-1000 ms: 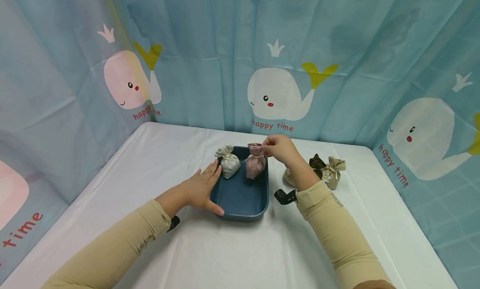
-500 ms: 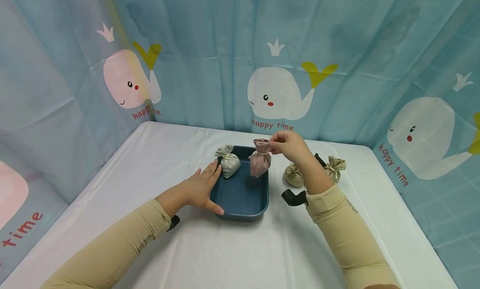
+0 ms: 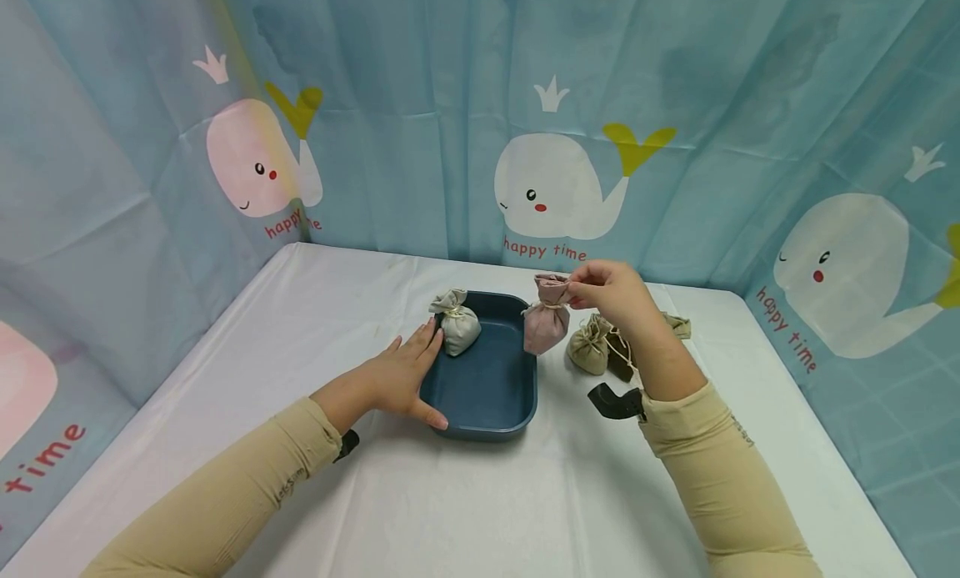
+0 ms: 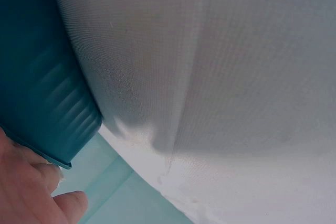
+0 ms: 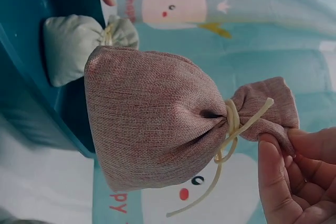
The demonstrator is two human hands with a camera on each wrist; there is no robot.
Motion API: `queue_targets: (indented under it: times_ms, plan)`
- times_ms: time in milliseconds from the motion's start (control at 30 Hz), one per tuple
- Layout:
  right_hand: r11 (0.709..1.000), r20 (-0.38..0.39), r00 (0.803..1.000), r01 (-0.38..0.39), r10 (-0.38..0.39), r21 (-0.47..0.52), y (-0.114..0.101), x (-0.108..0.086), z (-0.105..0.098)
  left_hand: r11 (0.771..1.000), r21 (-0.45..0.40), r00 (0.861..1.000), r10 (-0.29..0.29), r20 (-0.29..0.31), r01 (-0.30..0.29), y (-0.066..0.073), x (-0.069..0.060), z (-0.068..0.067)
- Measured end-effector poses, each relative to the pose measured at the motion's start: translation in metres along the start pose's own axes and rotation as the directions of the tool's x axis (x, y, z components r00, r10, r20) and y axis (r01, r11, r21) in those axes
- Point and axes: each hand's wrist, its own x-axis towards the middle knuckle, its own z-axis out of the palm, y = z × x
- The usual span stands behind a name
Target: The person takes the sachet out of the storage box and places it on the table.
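Observation:
My right hand [image 3: 611, 293] pinches the gathered top of a pink cloth drawstring pouch [image 3: 547, 326], which hangs at the right rim of a blue rectangular tray [image 3: 480, 403]. In the right wrist view, thumb and fingertips grip the neck of the pink pouch [image 5: 152, 119] above its cream cord. Fingers spread, my left hand [image 3: 401, 378] rests against the tray's left side. Inside the tray, at its back left, sits a pale grey-white pouch [image 3: 459, 329], seen too in the right wrist view. The left wrist view shows the tray's outer wall [image 4: 47, 77] beside my fingers.
To the right of the tray stand a beige pouch [image 3: 588, 349], a dark brown pouch [image 3: 621, 357] and another beige pouch [image 3: 678, 324], the last two partly behind my right forearm. White cloth [image 3: 465, 511] covers the table. A blue whale-print curtain [image 3: 390, 144] hangs behind.
My right hand has lifted the pink pouch from inside the tray and carried it rightward to the tray's right rim. My left hand has stayed in place.

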Motion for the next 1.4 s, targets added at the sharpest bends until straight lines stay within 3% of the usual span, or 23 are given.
queue_targets:
  times_ms: [533,700,867,1133,1400]
  plan:
    - [1.0,-0.054,0.998,-0.012,0.011,-0.014,0.01,-0.027,-0.034,1.0,0.008,1.0,-0.018,0.007,0.018,-0.003,0.002,0.003]
    - [0.999,-0.072,0.997,0.0,-0.003,-0.039,0.011,-0.034,-0.039,1.0,0.004,1.0,-0.019,0.013,0.018,-0.002,0.002,0.002]
    - [1.0,-0.099,0.995,0.019,-0.019,-0.002,0.01,-0.042,-0.043,1.0,0.0,1.0,-0.006,0.006,0.006,-0.001,0.001,0.002]
    - [0.999,-0.118,0.992,-0.036,0.034,-0.021,0.015,-0.054,-0.054,1.0,-0.006,1.0,-0.003,0.006,0.003,0.001,0.0,-0.001]
    - [0.999,-0.129,0.992,-0.011,0.006,-0.045,0.025,-0.066,-0.06,1.0,0.004,1.0,-0.002,-0.001,0.002,0.001,-0.001,-0.001]
